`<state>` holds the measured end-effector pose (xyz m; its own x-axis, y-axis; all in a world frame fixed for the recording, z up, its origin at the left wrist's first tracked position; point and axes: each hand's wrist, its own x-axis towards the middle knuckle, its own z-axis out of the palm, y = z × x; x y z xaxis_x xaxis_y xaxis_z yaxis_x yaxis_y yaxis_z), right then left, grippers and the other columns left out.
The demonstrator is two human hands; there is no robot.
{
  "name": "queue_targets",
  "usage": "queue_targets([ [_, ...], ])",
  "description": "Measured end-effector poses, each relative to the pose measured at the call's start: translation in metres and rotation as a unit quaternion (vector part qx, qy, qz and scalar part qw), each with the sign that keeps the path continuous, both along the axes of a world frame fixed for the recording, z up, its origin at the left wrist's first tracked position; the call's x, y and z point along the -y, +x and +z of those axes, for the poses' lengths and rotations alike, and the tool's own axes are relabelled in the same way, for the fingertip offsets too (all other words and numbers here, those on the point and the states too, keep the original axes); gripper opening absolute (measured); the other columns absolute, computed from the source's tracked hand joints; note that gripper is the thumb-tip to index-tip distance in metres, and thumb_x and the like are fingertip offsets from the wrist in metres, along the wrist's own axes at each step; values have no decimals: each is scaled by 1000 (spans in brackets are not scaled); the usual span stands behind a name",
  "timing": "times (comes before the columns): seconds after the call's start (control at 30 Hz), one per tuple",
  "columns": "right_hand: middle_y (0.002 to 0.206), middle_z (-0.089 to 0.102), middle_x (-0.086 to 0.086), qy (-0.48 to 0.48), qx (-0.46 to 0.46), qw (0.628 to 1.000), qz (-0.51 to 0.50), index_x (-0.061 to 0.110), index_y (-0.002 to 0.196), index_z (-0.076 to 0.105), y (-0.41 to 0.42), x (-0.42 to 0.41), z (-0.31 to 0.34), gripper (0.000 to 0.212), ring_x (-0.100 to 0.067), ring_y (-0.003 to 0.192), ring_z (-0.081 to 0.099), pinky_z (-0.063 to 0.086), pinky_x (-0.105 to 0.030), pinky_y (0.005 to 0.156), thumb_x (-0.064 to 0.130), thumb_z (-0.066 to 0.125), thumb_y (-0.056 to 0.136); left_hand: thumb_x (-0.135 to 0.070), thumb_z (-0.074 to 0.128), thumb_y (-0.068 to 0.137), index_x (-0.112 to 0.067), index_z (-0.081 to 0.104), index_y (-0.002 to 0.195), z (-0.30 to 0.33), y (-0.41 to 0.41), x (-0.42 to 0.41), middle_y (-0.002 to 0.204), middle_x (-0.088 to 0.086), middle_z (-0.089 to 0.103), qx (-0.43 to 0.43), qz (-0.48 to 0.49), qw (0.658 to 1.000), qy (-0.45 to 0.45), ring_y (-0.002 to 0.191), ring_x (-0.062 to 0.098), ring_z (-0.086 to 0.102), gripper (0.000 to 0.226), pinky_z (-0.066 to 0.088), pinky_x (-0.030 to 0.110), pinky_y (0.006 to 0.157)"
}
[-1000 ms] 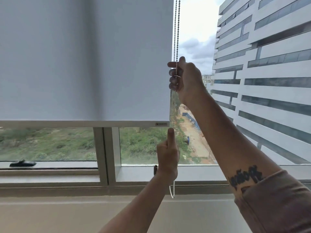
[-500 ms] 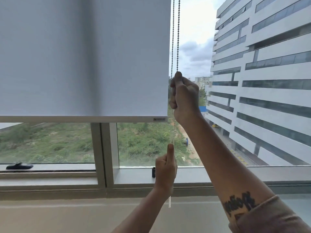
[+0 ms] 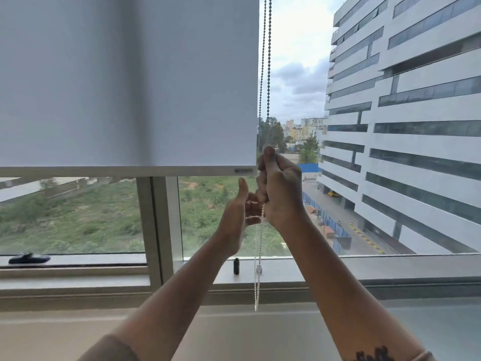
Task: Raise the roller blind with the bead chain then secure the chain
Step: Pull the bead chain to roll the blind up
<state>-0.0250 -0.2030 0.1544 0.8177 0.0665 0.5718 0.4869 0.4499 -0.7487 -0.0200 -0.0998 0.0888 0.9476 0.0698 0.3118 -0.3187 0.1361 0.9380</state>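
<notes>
1. Grey-white fabric of the roller blind [image 3: 125, 79] covers the upper left of the window, with its bottom rail [image 3: 125, 171] level at about mid-height and a small label near the rail's right end.
2. Metal bead chain [image 3: 268, 61] hangs in two strands just beside the blind's right edge, runs down into the hands, then drops below them as a loop that ends in front of the window sill [image 3: 390, 267].
3. Right hand [image 3: 282, 190], fisted tight around the chain just right of the rail's end, thumb uppermost, knuckles toward the glass.
4. Left hand [image 3: 238, 217], just below and left of the right hand and touching it, loosely open, thumb raised, fingers curled toward the chain; whether it actually grips the beads cannot be told.
5. Small clear connector on the loop, hanging level with the sill.
6. Small black cylinder [image 3: 236, 266], upright on the sill, just left of the hanging loop.
7. Dark window handle [image 3: 28, 258], flat on the frame at far left.
8. White multi-storey building [image 3: 406, 126] outside at right, green ground below at left.
</notes>
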Motion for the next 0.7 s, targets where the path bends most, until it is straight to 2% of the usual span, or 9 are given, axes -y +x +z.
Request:
queue_targets([
  [0.13,44,36,5,-10,-9,1000,-9,13,74,59,-1,-3,-24,44,-9,34,23,17,-22,37,31,51,114,-70,32,107,-14,76,95,62,5,-6,85,3,78,53,42,998,-5,80,15,75,72,53,39,80],
  [0.23,47,32,5,-31,-26,999,-6,16,72,56,-2,-7,-44,45,-10,37,21,15,-24,40,32,51,114,-67,34,109,-10,76,110,111,6,-4,101,12,77,65,55,996,-40,93,26,73,71,53,44,90],
  [0.4,51,31,0,-48,-47,998,-8,18,70,57,-1,-13,-68,46,-12,41,21,16,-27,41,33,52,113,-66,33,109,-10,75,116,173,-3,4,103,11,81,74,56,993,-73,91,23,77,69,59,41,92],
  [0.47,51,31,-1,-53,-51,997,-4,17,71,57,-1,-14,-74,45,-12,40,21,16,-26,40,32,52,113,-65,34,110,-8,74,115,192,-9,7,101,11,80,70,50,993,-87,88,23,75,70,61,39,86],
  [0.53,51,31,-1,-54,-55,997,0,16,72,57,0,-15,-80,44,-12,38,22,16,-24,39,32,53,113,-66,35,110,-7,73,104,207,-13,11,84,8,73,63,35,992,-107,68,19,66,70,57,31,65],
  [0.57,51,31,-1,-54,-55,997,3,17,71,57,0,-15,-82,45,-11,38,22,16,-23,39,32,53,113,-67,35,109,-9,70,91,213,-15,12,73,4,64,55,30,991,-119,57,15,52,70,45,26,54],
  [0.63,50,30,0,-57,-50,997,11,19,69,57,1,-15,-88,46,-11,37,22,16,-21,38,32,53,113,-73,36,105,-19,51,63,219,-16,14,60,-3,40,29,30,990,-136,52,13,22,70,20,25,47],
  [0.7,50,30,1,-67,-43,997,18,21,68,57,0,-17,-93,46,-11,38,21,15,-22,39,32,53,113,-73,39,104,-24,35,53,217,-17,17,50,-6,31,9,46,989,-141,45,12,18,71,16,22,42],
])
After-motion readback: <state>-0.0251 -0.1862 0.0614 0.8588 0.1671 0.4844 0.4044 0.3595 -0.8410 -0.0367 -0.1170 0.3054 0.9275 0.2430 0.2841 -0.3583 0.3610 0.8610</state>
